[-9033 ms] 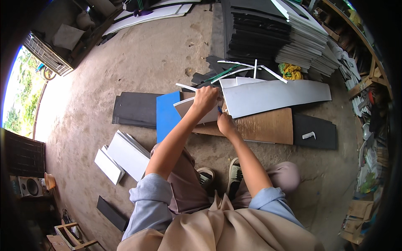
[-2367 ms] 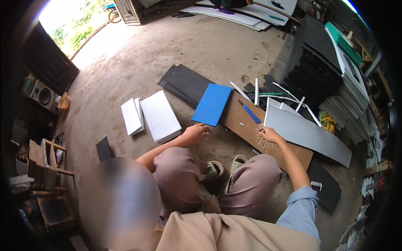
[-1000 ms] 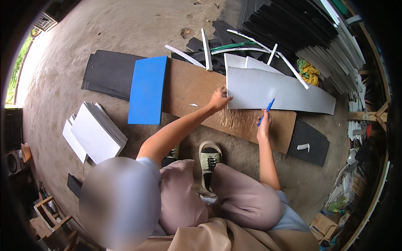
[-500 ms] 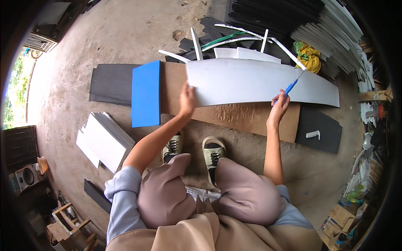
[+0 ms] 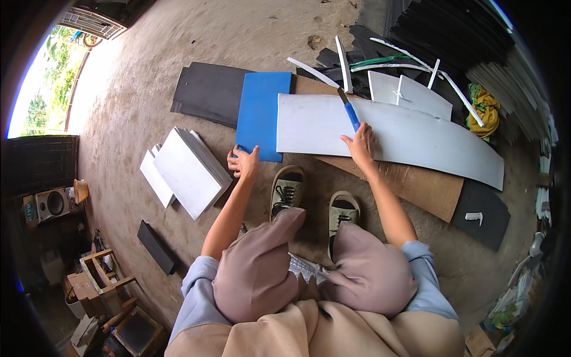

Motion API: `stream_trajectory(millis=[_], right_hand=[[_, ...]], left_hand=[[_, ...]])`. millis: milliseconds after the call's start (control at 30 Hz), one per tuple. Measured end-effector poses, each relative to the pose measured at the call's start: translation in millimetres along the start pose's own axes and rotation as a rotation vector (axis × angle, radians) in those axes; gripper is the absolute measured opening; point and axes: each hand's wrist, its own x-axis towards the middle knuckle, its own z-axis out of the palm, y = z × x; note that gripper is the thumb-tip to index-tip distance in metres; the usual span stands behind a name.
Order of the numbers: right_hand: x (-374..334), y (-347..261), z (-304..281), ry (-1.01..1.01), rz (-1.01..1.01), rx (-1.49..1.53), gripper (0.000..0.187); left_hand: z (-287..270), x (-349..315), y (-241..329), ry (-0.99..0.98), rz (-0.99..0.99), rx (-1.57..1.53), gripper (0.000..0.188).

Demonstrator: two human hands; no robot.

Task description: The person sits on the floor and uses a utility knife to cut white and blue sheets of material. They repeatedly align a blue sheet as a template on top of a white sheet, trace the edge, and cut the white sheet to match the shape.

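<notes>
My right hand (image 5: 361,144) is closed around a blue utility knife (image 5: 352,116). Its dark blade end points away from me, over a long white foam sheet (image 5: 404,128). My left hand (image 5: 244,162) is at the near left corner of a blue sheet (image 5: 262,113), thumb and fingers apart. Whether those fingers press on its edge is hard to tell. The white sheet's left end overlaps the blue sheet, and both lie across a brown board (image 5: 425,189).
White sheets (image 5: 187,169) are stacked to my left, near a black block (image 5: 157,247). Dark sheets (image 5: 208,92) lie beyond. White offcut strips (image 5: 343,65), black scraps and a yellow-green cloth bundle (image 5: 485,113) sit at the far right. A small white scrap (image 5: 474,217) rests on dark sheeting.
My left hand has left the white sheet's left end and come to the blue sheet's near corner. My right hand has moved left with the knife. The view has turned leftward.
</notes>
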Motion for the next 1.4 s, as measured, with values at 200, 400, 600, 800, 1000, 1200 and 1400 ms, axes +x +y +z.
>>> stream_trajectory(millis=[200, 400, 600, 800, 1000, 1200, 1400], right_hand=[[6.1, 11.2, -1.2, -0.023, -0.012, -0.033, 0.072], [-0.8, 16.7, 3.2, 0.098, -0.116, 0.045, 0.054], [-8.2, 58.3, -31.7, 0.447, 0.173, -0.141, 0.029], [-13.2, 145.0, -65.2, 0.549, 0.434, -0.246, 0.035], [-6.9, 107.8, -51.3, 0.489, -0.051, -0.121, 0.038], [15.0, 68.8, -30.7, 0.187, 0.099, 0.316, 0.039], [21.9, 64.9, -31.5, 0.155, 0.116, 0.290, 0.037]], left_hand=[[-16.0, 8.5, -2.9, -0.361, -0.295, -0.979, 0.076], [-59.1, 40.1, 20.0, 0.133, 0.301, -1.182, 0.034], [-105.3, 67.5, 49.3, 0.004, 0.350, -1.394, 0.027], [-26.1, 37.9, 69.6, -0.487, 0.275, -1.224, 0.037], [25.1, 11.2, 75.8, -0.620, 0.347, -0.976, 0.038], [24.3, 15.2, 78.8, -0.489, 0.604, -0.578, 0.035], [18.7, 41.4, 66.1, -0.659, 0.646, -0.593, 0.028]])
